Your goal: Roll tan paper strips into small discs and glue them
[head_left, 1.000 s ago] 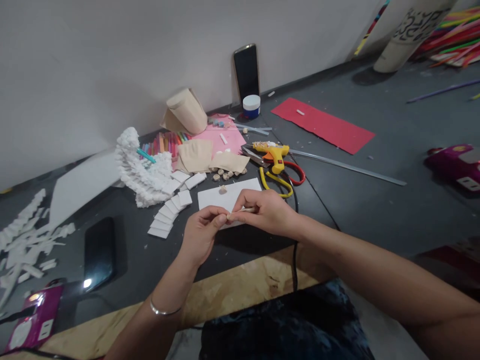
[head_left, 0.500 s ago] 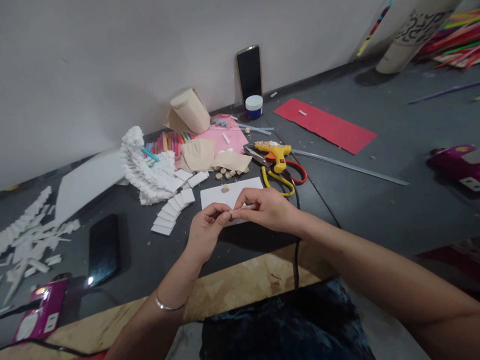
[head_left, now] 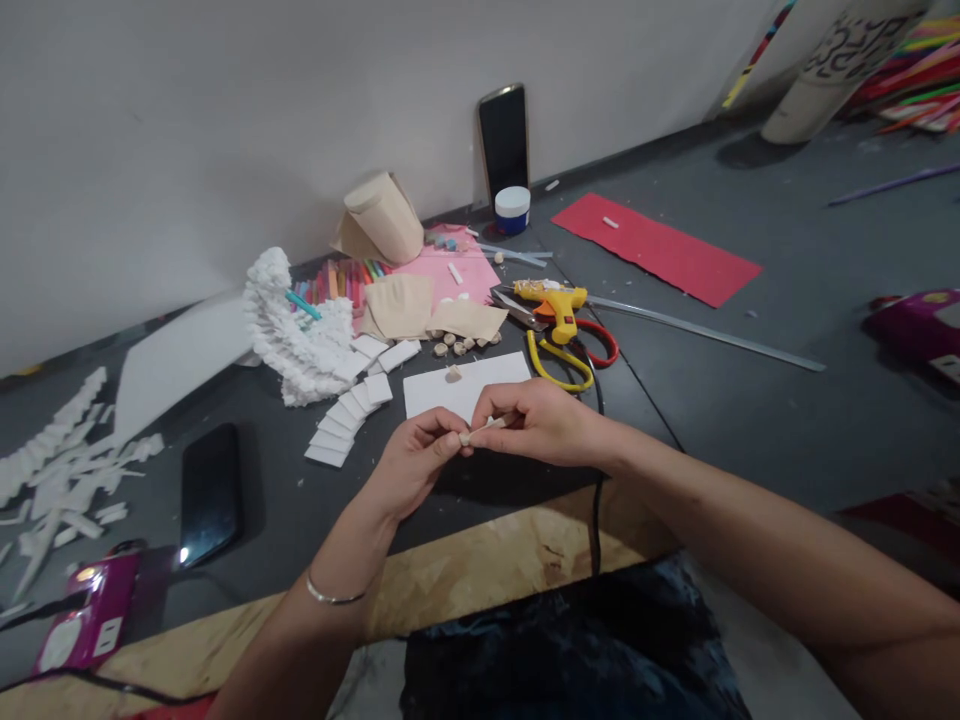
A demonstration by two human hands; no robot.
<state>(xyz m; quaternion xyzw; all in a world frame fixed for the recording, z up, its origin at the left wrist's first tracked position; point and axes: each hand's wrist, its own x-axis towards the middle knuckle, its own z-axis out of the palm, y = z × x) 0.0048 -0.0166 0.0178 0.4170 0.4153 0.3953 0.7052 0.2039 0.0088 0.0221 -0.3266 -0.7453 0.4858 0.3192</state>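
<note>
My left hand and right hand each pinch one end of a short pale stick between the fingertips, probably to keep it steady. It is held just above a white card on the tabletop. At 12 o'clock, a yellow glue gun lies within easy reach, beside scissors. White foam squares fan out at 10 o'clock, seemingly kept close at hand.
</note>
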